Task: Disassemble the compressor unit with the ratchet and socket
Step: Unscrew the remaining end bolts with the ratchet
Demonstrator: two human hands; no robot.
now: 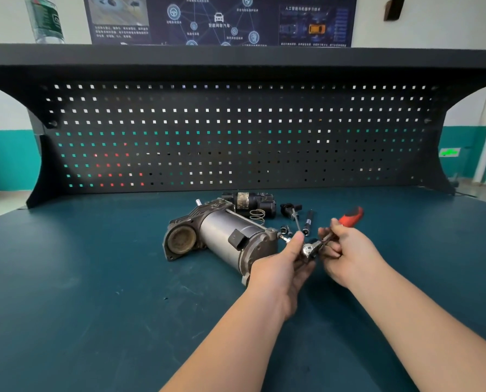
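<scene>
Compressor unit (222, 240): lies on its side at the centre of the frame on the dark green bench mat (94, 278), open round port facing lower left, end cap facing the hands.
Weight: judged heavy; cast metal ends and a steel cylinder body, so it likely stays put under light torque but may roll on its round barrel.
Surface: the silver barrel looks smooth and probably slippery; the ribbed cast housing at the left end and the end cap offer better purchase.
Ratchet (332, 233): right of centre, chrome head toward the unit, red-and-black handle pointing to the upper right; rigid, and the rubbery handle is the place to hold it.
Right hand (346, 250): fingers curled round the ratchet shaft just below the handle.
Left hand (287, 258): fingers wrapped at the ratchet head, near a small fitting on the end cap; whether a socket is seated cannot be told.
Loose parts: a spring (257, 215), a black motor section (250, 202) and small bits lie just behind the unit; light and apt to roll away.
Backdrop: black pegboard (236, 137) across the upper half.
</scene>
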